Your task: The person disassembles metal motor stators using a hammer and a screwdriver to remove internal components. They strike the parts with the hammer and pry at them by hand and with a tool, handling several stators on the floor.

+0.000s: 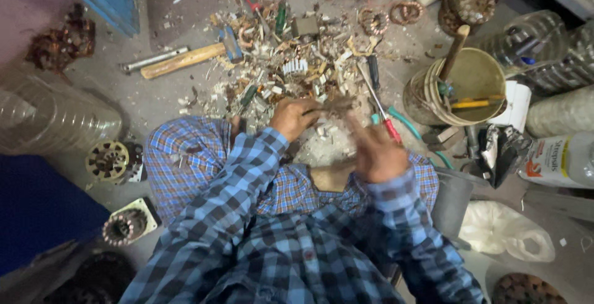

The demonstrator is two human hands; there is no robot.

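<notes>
I see the left hand (292,118) clenched on a dark clump of wire scrap (334,104), above the littered floor (154,99). The right hand (377,152), at four o'clock of it, touches it with loosely curled fingers; a hammer (189,58) lies at ten o'clock.

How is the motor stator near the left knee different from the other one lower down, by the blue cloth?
The upper stator shows bare metal slots with no wire, while the lower stator holds copper windings. The upper stator looks round, but the lower stator sits in a pale square frame. Both lie flat on the floor, left of the person.
</notes>
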